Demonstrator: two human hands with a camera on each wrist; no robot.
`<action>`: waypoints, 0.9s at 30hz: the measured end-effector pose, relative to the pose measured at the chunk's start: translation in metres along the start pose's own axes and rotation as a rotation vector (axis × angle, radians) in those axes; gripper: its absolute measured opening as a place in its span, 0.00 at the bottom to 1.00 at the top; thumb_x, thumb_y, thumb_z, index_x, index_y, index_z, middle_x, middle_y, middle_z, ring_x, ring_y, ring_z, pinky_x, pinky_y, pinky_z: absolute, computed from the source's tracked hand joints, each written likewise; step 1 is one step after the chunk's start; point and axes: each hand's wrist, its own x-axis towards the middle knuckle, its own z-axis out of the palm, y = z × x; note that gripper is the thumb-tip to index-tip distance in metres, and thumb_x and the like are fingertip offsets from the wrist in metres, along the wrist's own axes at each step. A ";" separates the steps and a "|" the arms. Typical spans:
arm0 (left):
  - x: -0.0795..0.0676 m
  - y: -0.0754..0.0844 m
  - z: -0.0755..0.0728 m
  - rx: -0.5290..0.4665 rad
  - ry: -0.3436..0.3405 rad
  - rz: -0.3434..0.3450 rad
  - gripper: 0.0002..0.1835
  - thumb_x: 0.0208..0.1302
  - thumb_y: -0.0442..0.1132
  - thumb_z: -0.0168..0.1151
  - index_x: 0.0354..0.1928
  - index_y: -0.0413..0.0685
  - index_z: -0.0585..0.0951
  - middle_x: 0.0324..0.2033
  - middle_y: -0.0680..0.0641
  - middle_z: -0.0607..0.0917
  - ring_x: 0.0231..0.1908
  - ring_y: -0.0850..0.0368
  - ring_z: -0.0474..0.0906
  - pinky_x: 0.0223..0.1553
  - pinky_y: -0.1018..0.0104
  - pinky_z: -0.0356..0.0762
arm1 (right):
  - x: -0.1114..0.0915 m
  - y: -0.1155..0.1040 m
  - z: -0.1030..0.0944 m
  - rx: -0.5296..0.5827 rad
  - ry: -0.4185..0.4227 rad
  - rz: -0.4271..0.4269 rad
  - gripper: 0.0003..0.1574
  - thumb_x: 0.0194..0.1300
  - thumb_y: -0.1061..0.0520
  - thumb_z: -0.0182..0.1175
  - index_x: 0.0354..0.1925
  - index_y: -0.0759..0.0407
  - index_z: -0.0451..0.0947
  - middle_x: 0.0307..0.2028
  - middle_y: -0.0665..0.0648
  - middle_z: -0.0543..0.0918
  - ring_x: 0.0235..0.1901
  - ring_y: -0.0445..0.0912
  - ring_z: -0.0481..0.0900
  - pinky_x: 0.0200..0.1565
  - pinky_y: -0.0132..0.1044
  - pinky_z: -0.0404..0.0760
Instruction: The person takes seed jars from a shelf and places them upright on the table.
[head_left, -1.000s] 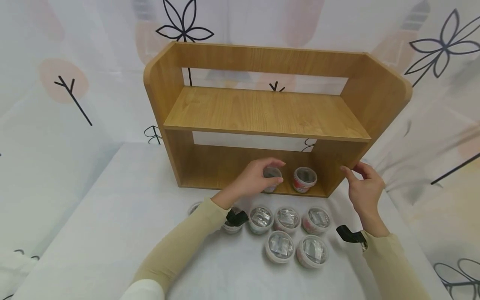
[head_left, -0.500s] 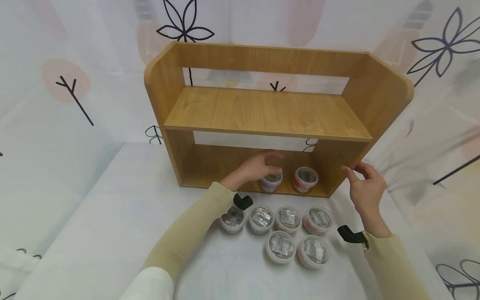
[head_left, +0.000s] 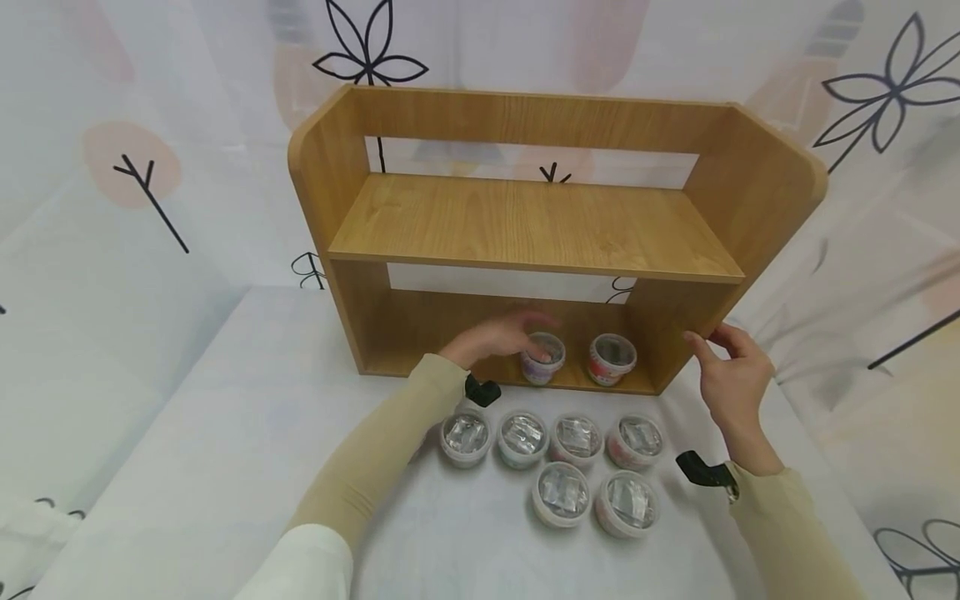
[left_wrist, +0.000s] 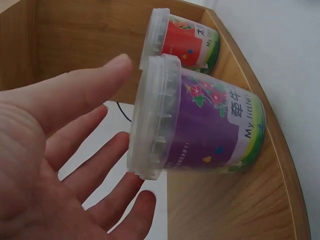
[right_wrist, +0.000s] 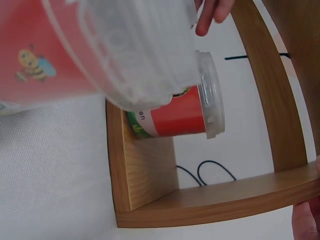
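Note:
A purple-labelled plastic cup with a clear lid stands upright near the front of the lower compartment of the wooden shelf. Beside its lid my left hand has its fingers spread and holds nothing; in the left wrist view a gap shows between thumb and lid. To the right of that cup stands a red-labelled plastic cup. My right hand grips the front edge of the shelf's right side panel, its thumb on the inner side.
Several more lidded cups stand in two rows on the white-covered table before the shelf. One red-labelled cup looms close in the right wrist view. A patterned cloth hangs behind the shelf.
My left hand has drawn back leftward off the purple cup, which now shows more fully and stays where it stood. My right hand keeps its grip on the shelf.

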 end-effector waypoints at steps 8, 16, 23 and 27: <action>0.001 -0.005 0.000 0.003 -0.102 -0.002 0.33 0.59 0.34 0.72 0.67 0.55 0.75 0.65 0.52 0.74 0.62 0.54 0.69 0.63 0.57 0.68 | 0.000 -0.001 0.000 -0.006 0.001 0.001 0.25 0.62 0.49 0.70 0.53 0.62 0.83 0.40 0.45 0.82 0.43 0.32 0.76 0.57 0.32 0.75; 0.001 -0.004 -0.001 0.097 -0.123 0.023 0.37 0.55 0.31 0.73 0.67 0.56 0.75 0.59 0.51 0.77 0.57 0.56 0.72 0.57 0.63 0.72 | 0.001 -0.002 -0.001 0.001 0.005 0.010 0.25 0.62 0.50 0.70 0.54 0.62 0.83 0.40 0.43 0.82 0.44 0.33 0.76 0.59 0.32 0.74; -0.002 -0.002 0.000 0.108 -0.105 0.029 0.37 0.54 0.32 0.74 0.67 0.54 0.75 0.57 0.50 0.79 0.55 0.55 0.73 0.57 0.63 0.73 | 0.001 -0.002 0.000 0.013 0.006 0.027 0.24 0.62 0.53 0.70 0.54 0.62 0.83 0.38 0.42 0.82 0.43 0.33 0.77 0.62 0.35 0.73; -0.005 0.000 0.000 0.085 -0.089 0.011 0.36 0.54 0.32 0.74 0.67 0.54 0.75 0.58 0.50 0.78 0.56 0.55 0.73 0.57 0.62 0.72 | 0.001 -0.002 0.000 0.010 0.001 0.027 0.24 0.63 0.53 0.70 0.54 0.62 0.83 0.39 0.43 0.82 0.44 0.34 0.77 0.64 0.38 0.71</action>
